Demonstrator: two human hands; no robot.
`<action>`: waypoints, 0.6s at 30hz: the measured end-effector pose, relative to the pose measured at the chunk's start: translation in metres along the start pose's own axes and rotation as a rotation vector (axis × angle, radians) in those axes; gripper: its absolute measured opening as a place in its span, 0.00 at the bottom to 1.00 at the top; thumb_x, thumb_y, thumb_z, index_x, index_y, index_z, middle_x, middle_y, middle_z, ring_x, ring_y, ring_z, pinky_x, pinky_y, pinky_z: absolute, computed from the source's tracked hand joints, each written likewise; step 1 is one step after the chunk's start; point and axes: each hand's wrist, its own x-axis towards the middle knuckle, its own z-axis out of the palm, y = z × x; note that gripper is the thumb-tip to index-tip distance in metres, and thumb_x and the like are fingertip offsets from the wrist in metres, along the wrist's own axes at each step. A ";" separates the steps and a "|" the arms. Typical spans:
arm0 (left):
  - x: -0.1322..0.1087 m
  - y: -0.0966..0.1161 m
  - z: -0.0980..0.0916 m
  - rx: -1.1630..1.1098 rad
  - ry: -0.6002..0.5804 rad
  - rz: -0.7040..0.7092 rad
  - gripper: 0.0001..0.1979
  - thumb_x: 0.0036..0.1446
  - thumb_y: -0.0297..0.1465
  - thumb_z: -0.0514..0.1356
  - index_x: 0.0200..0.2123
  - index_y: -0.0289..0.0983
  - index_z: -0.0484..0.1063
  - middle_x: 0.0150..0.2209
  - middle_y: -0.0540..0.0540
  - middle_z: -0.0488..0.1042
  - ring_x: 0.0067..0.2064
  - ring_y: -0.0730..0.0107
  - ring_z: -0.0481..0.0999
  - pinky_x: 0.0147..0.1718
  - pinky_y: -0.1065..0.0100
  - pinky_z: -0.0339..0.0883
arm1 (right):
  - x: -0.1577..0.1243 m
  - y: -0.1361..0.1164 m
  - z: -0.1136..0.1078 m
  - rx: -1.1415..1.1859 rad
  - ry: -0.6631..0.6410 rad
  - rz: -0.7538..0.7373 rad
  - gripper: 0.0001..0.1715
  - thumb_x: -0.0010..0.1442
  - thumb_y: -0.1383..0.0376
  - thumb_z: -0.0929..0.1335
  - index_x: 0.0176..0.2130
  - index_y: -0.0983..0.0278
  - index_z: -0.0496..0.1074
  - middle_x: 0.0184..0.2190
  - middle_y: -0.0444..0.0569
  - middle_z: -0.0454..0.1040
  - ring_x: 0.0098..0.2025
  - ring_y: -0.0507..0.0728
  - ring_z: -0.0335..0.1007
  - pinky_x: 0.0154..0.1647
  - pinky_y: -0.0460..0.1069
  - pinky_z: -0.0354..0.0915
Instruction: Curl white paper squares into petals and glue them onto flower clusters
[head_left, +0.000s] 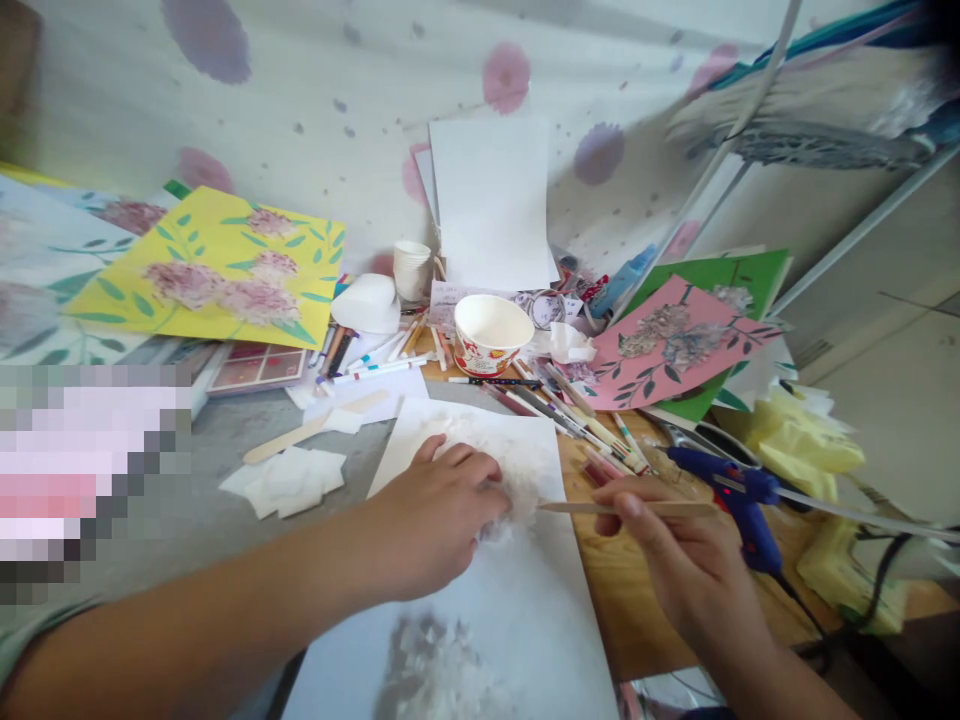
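My left hand (439,515) rests on a white sheet of paper (517,600), its fingers curled over a wad of white tissue (517,490) that it presses onto the sheet. My right hand (675,555) pinches a thin wooden stick (600,508), whose tip points left toward the tissue. More crumpled tissue is stuck lower on the sheet. A blue glue gun (739,495) lies on the wooden table just right of my right hand.
A paper bowl (491,333) stands behind the sheet among several pens and brushes (570,410). Yellow flower artwork (217,265) lies at the left, pink and green cards (675,340) at the right. Tissue squares (289,480), a flat wooden stick (300,435) and a paint palette (255,367) lie nearby.
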 end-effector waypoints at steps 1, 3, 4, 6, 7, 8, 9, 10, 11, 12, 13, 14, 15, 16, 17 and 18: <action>0.000 0.000 0.000 0.008 -0.001 0.003 0.16 0.48 0.23 0.59 0.41 0.44 0.72 0.47 0.47 0.69 0.50 0.56 0.66 0.55 0.44 0.49 | -0.001 0.000 0.002 -0.032 -0.051 -0.025 0.18 0.62 0.61 0.67 0.23 0.63 0.75 0.28 0.50 0.76 0.34 0.59 0.74 0.31 0.49 0.68; 0.000 0.001 -0.001 0.017 -0.004 0.010 0.16 0.48 0.23 0.59 0.41 0.44 0.73 0.47 0.47 0.69 0.51 0.57 0.66 0.56 0.44 0.47 | -0.003 0.001 0.000 -0.088 -0.073 -0.079 0.19 0.64 0.63 0.64 0.24 0.63 0.74 0.27 0.49 0.75 0.33 0.58 0.73 0.28 0.48 0.66; 0.000 0.001 -0.001 0.018 -0.001 0.010 0.16 0.49 0.23 0.60 0.41 0.44 0.73 0.47 0.47 0.69 0.51 0.57 0.66 0.57 0.44 0.45 | -0.004 0.001 -0.003 -0.106 -0.044 -0.102 0.18 0.65 0.63 0.62 0.26 0.63 0.74 0.26 0.48 0.74 0.30 0.57 0.72 0.26 0.48 0.65; 0.001 0.002 -0.004 0.025 0.020 0.000 0.13 0.50 0.24 0.60 0.40 0.43 0.73 0.47 0.48 0.69 0.50 0.58 0.67 0.57 0.45 0.46 | -0.006 0.000 -0.011 -0.108 0.045 -0.119 0.17 0.67 0.64 0.60 0.29 0.63 0.70 0.26 0.47 0.71 0.27 0.55 0.68 0.25 0.48 0.63; 0.001 0.002 -0.006 0.035 0.037 -0.009 0.12 0.51 0.24 0.60 0.39 0.43 0.73 0.47 0.48 0.70 0.49 0.58 0.68 0.55 0.46 0.49 | -0.007 -0.001 -0.016 -0.124 0.043 -0.142 0.17 0.67 0.64 0.59 0.29 0.62 0.68 0.26 0.46 0.69 0.26 0.54 0.66 0.26 0.48 0.63; 0.002 0.002 -0.008 0.052 0.052 -0.023 0.10 0.52 0.25 0.59 0.38 0.42 0.74 0.46 0.47 0.70 0.48 0.58 0.68 0.53 0.48 0.52 | -0.008 -0.002 -0.020 -0.158 -0.008 -0.176 0.16 0.67 0.64 0.59 0.28 0.62 0.66 0.25 0.46 0.68 0.27 0.54 0.65 0.27 0.49 0.63; 0.003 0.002 -0.010 0.076 0.065 -0.039 0.08 0.54 0.26 0.58 0.37 0.41 0.74 0.44 0.47 0.71 0.46 0.58 0.69 0.50 0.50 0.56 | -0.009 -0.003 -0.024 -0.200 -0.095 -0.216 0.16 0.66 0.65 0.59 0.27 0.62 0.65 0.25 0.46 0.67 0.28 0.55 0.66 0.29 0.50 0.64; 0.004 0.002 -0.012 0.103 0.073 -0.054 0.07 0.55 0.26 0.57 0.36 0.40 0.74 0.42 0.46 0.71 0.45 0.58 0.69 0.47 0.52 0.58 | -0.011 -0.004 -0.026 -0.241 -0.198 -0.253 0.14 0.64 0.66 0.60 0.27 0.62 0.65 0.26 0.46 0.68 0.29 0.56 0.67 0.32 0.51 0.65; 0.004 0.002 -0.014 0.128 0.075 -0.065 0.07 0.56 0.26 0.56 0.35 0.39 0.74 0.40 0.46 0.72 0.43 0.58 0.70 0.44 0.54 0.60 | -0.013 -0.003 -0.027 -0.292 -0.306 -0.281 0.12 0.63 0.68 0.61 0.29 0.62 0.68 0.29 0.47 0.70 0.32 0.57 0.69 0.34 0.52 0.66; 0.004 0.002 -0.015 0.145 0.070 -0.068 0.08 0.57 0.25 0.55 0.34 0.39 0.74 0.37 0.46 0.72 0.41 0.59 0.70 0.42 0.56 0.61 | -0.016 -0.001 -0.028 -0.361 -0.404 -0.293 0.11 0.61 0.71 0.60 0.33 0.62 0.70 0.34 0.49 0.72 0.36 0.58 0.71 0.37 0.53 0.68; 0.004 0.003 -0.016 0.150 0.060 -0.059 0.09 0.58 0.25 0.54 0.34 0.38 0.74 0.35 0.46 0.72 0.40 0.60 0.71 0.41 0.58 0.62 | -0.020 0.002 -0.028 -0.435 -0.475 -0.284 0.15 0.60 0.73 0.60 0.40 0.62 0.72 0.42 0.52 0.73 0.41 0.59 0.72 0.41 0.54 0.69; 0.004 0.005 -0.017 0.139 0.044 -0.040 0.10 0.59 0.25 0.53 0.33 0.38 0.74 0.34 0.46 0.72 0.39 0.61 0.71 0.40 0.59 0.62 | -0.024 0.005 -0.027 -0.502 -0.514 -0.256 0.21 0.58 0.75 0.59 0.47 0.62 0.71 0.49 0.54 0.71 0.46 0.60 0.71 0.44 0.55 0.69; 0.003 0.007 -0.018 0.114 0.022 -0.012 0.11 0.59 0.25 0.52 0.34 0.38 0.75 0.33 0.47 0.73 0.39 0.62 0.72 0.39 0.61 0.63 | -0.028 0.009 -0.027 -0.571 -0.549 -0.230 0.26 0.57 0.77 0.58 0.52 0.63 0.68 0.54 0.55 0.69 0.50 0.62 0.70 0.47 0.57 0.68; 0.002 0.010 -0.018 0.080 -0.009 0.020 0.11 0.59 0.25 0.52 0.34 0.38 0.75 0.33 0.47 0.73 0.38 0.63 0.72 0.39 0.63 0.63 | -0.032 0.012 -0.027 -0.628 -0.575 -0.203 0.29 0.57 0.77 0.57 0.55 0.64 0.66 0.56 0.57 0.67 0.53 0.63 0.68 0.50 0.58 0.67; 0.001 0.013 -0.018 0.047 -0.049 0.048 0.12 0.59 0.24 0.52 0.35 0.38 0.75 0.34 0.48 0.74 0.38 0.64 0.73 0.38 0.64 0.64 | -0.036 0.014 -0.026 -0.660 -0.587 -0.178 0.29 0.57 0.77 0.57 0.56 0.65 0.65 0.57 0.58 0.66 0.54 0.64 0.67 0.50 0.60 0.66; 0.000 0.016 -0.018 0.023 -0.094 0.069 0.12 0.58 0.24 0.52 0.36 0.38 0.75 0.35 0.48 0.75 0.38 0.65 0.73 0.38 0.65 0.64 | -0.040 0.015 -0.026 -0.665 -0.592 -0.152 0.28 0.58 0.77 0.57 0.56 0.66 0.65 0.56 0.59 0.67 0.54 0.64 0.67 0.50 0.60 0.66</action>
